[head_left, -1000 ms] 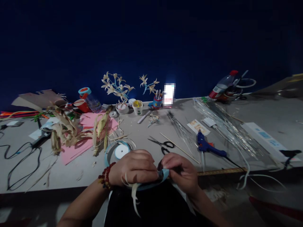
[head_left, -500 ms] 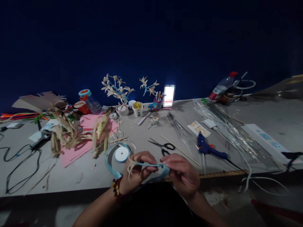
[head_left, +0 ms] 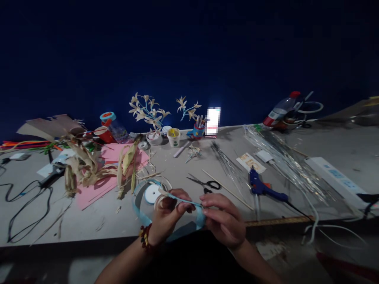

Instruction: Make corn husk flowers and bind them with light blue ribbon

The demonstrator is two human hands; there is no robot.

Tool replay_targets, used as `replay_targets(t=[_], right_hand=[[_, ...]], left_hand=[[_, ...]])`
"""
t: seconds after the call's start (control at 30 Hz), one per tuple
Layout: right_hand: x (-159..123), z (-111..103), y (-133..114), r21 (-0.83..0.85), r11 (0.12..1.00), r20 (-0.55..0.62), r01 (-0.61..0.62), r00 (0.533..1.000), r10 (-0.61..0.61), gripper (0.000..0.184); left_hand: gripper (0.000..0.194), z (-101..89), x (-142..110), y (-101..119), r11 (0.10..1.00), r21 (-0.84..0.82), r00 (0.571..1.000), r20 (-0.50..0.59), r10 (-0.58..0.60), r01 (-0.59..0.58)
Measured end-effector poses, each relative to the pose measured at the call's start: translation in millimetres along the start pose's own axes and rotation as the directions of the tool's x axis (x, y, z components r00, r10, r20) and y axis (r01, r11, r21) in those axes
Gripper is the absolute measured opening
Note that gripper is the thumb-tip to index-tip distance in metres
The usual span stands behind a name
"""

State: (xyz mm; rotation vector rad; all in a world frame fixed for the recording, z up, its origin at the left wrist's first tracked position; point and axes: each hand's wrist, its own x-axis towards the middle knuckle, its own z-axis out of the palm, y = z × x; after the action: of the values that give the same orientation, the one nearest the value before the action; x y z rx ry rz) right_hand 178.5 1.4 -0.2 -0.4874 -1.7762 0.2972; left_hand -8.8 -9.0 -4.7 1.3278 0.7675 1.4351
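My left hand (head_left: 168, 215) pinches a thin stem (head_left: 185, 200) wrapped in light-blue tape, with pale strands showing at its left end. At the stem's right end, the fingertips of my right hand (head_left: 226, 221) are closed on the stem and the tape. A band of light-blue tape (head_left: 200, 218) hangs down beside my right fingers. Behind my left hand lies a white spool (head_left: 150, 193), with a loop of the same blue tape (head_left: 137, 209) around its left side. Black-handled scissors (head_left: 204, 182) rest just beyond my hands.
A blue glue gun (head_left: 266, 188) and thin wires (head_left: 227, 161) lie to the right, near a wooden stick (head_left: 239, 198). Dried corn husks (head_left: 85, 165) cover pink paper (head_left: 94, 193) on the left. Pale flowers on blue stems (head_left: 149, 112) stand at the back, beside a lit phone (head_left: 213, 121).
Both hands have shifted slightly, and the stem now tilts down to the right. More of the hanging blue tape shows between my hands. The whole view has moved a little.
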Motion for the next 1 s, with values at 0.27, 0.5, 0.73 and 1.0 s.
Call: replay_targets(t=[0.27,0.5,0.73,1.0], right_hand=[[1,8,-1,0.03,0.999,-0.018,-0.026,0.999,0.027,0.017],[8,14,-7,-0.023,1.0,-0.021,0.016,1.0,-0.017,0.017],[10,17,-13,-0.072,0.996,-0.002,0.062,0.998,-0.062,0.014],[5,16,-14,-0.105,0.993,-0.003,0.063,0.998,-0.064,0.017]], left_hand=[[0.008,-6.6,3,9,0.989,0.065,0.991,0.021,0.13,-0.131],[0.009,-13.5,-1,17,0.949,0.243,0.979,0.044,0.197,-0.202],[0.009,-12.3,-6,19,0.938,0.23,0.966,0.039,0.257,-0.259],[0.01,-11.9,-9,21,0.927,0.235,0.956,0.048,0.29,-0.294]])
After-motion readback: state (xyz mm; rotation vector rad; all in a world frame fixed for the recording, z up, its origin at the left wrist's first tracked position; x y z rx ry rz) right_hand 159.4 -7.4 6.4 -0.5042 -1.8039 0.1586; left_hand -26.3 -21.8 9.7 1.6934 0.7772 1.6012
